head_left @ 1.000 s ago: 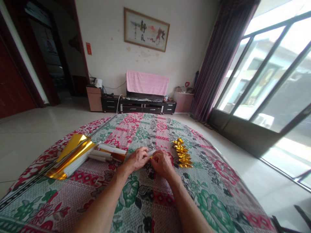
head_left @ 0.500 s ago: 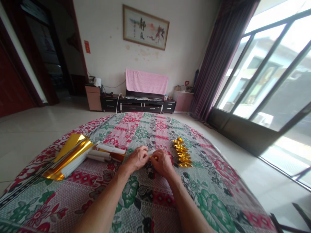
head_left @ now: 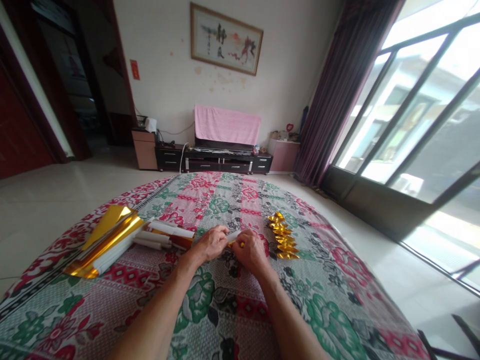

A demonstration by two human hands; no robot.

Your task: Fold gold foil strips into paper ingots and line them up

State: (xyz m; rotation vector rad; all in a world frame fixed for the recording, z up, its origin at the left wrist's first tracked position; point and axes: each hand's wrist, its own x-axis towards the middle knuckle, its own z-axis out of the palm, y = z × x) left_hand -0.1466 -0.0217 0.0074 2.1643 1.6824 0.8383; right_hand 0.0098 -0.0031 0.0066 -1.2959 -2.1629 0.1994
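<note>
The gold-and-white paper (head_left: 233, 237) sits at the tabletop (head_left: 228, 192), its long axis running roughly crosswise between your left hand (head_left: 212, 243), pinching one end, and your right hand (head_left: 250, 250), gripping the other; folded gold pieces (head_left: 283, 235) lie farther right.

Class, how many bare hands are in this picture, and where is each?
2. The left hand is on the white rolls' side, the right hand on the gold folded pieces' side, fingering white paper between them.

The left hand (head_left: 213, 242) and right hand (head_left: 250, 250) are bare, with rounded knuckles; the bare forearms (head_left: 159, 302) are smooth-contoured, tapering toward slimmer wrists (head_left: 193, 257).
</note>
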